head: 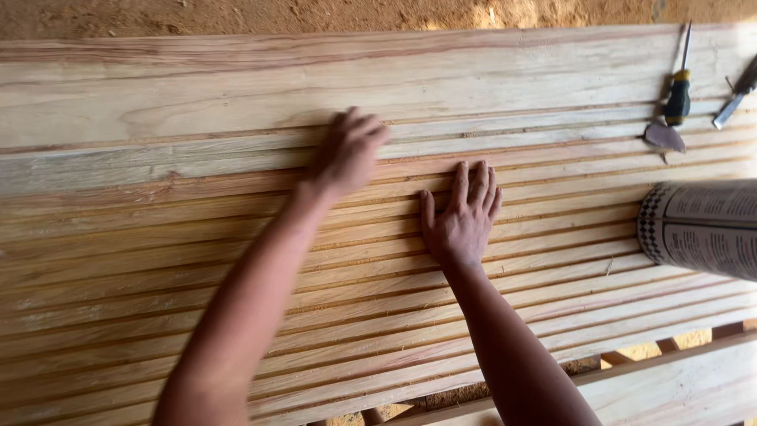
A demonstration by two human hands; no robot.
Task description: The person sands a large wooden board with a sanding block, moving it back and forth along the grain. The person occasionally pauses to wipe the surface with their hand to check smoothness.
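Row of long pale planed wooden slats (378,315), laid edge to edge, running left to right across almost the whole view, sloping slightly down toward the near right; both hands rest on them about mid-length. Left hand (349,150) is farther away and to the left, fingers (364,126) curled loosely with knuckles up, tips pressing on a slat edge, nothing gripped as far as visible. Right hand (461,221) is nearer and to the right, palm flat down, fingers (461,180) spread and straight, pressing on slats, holding nothing. Hands are near each other but apart. Judgement: slats look thin, stiff along the length but likely to flex if lifted at one end; light singly, dry smooth wood, could slide sideways against neighbours; best held by the long edges near the middle, or with flat palm pressure from above. Beyond the slats, on the far side, a wider pale wooden board (236,87), then sandy brown dirt ground (236,14). Far right on the wood: a screwdriver with a black and yellow handle (678,95), a small dark flat scraper-like piece (664,136) just near of it, another dark-handled tool (735,93) cut by the frame edge. Right edge: rolled printed newspaper (702,225) lying on slats. Near right: another pale wooden plank (678,386), wooden supports under it.
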